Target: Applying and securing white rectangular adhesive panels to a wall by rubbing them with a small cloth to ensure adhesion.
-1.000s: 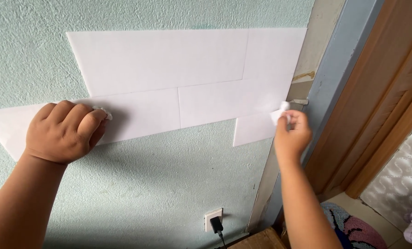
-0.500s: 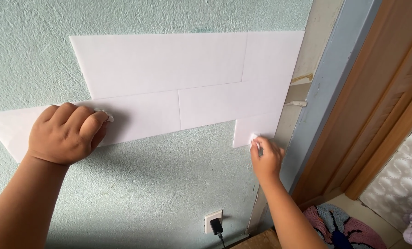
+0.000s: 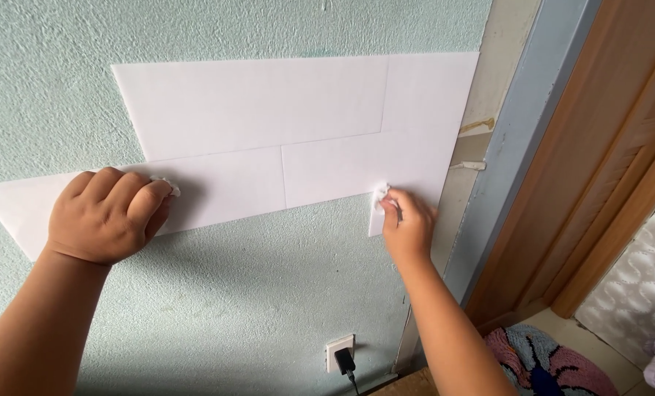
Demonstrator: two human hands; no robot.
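Observation:
White rectangular panels (image 3: 269, 117) are stuck in overlapping rows on a pale green textured wall (image 3: 254, 293). My left hand (image 3: 107, 216) is closed on a small white wad (image 3: 167, 185) and presses against the lower left panel. My right hand (image 3: 408, 224) holds another small white wad (image 3: 381, 198) against the lower edge of the right panel, near its bottom left corner.
A grey-blue door frame (image 3: 514, 147) and brown wooden door (image 3: 620, 147) stand right of the panels. A white wall socket with a black plug (image 3: 342, 356) sits low on the wall. A colourful round mat (image 3: 547, 363) lies on the floor.
My right hand has slid from the right panel's outer edge down and left to its lower corner. My left hand has stayed pressed on the lower left panel.

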